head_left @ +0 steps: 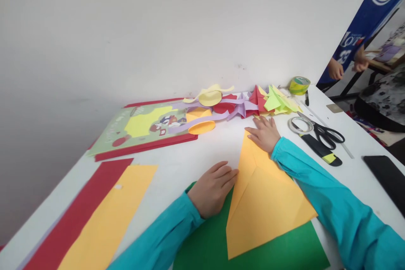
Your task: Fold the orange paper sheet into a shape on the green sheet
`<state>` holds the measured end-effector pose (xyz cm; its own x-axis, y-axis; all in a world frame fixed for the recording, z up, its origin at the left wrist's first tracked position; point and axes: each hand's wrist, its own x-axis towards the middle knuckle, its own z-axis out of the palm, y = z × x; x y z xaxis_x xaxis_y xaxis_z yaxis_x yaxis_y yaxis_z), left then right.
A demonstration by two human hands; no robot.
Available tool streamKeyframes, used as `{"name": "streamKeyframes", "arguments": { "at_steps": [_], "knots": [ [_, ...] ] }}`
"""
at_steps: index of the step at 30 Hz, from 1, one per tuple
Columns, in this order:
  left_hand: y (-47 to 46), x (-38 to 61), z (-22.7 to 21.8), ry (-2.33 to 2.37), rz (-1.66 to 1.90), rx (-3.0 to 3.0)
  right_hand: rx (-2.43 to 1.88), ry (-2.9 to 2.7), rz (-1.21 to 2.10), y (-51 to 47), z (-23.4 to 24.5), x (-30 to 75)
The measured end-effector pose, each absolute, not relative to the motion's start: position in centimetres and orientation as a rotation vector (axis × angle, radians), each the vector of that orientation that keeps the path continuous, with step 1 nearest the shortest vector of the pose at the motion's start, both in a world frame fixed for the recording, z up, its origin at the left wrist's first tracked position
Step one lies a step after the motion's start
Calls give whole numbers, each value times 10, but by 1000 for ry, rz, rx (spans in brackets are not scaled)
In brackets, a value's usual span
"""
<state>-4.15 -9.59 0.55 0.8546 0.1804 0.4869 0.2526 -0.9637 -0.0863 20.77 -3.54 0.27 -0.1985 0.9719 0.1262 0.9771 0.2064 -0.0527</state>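
Note:
A folded orange paper (262, 202) with a pointed top lies on a green sheet (209, 244) on the white table (190, 156). My left hand (213, 185) lies flat, fingers together and stretched, pressing the paper's left folded edge. My right hand (264, 133) rests flat with fingers spread on the paper's pointed tip. Both arms wear teal sleeves. Neither hand holds anything.
Red (79, 215) and orange (110, 215) paper strips lie at left. A picture book (142, 128) and several folded paper shapes (253, 101) sit by the wall. Tape rolls (299, 85), scissors (325, 133), a cutter (321, 149) and a black phone (386, 177) lie right. Another person (357, 38) stands far right.

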Motion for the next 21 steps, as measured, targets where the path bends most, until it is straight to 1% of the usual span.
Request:
{"name": "streamKeyframes", "arguments": {
  "at_steps": [12, 21],
  "knots": [
    [-121, -52, 12, -267, -847, -2992, -1927, -2331, 33, -35, 4, 208],
    [-131, -55, 12, -273, -853, -3217, -1932, -2339, 63, -34, 6, 209]
  ]
}}
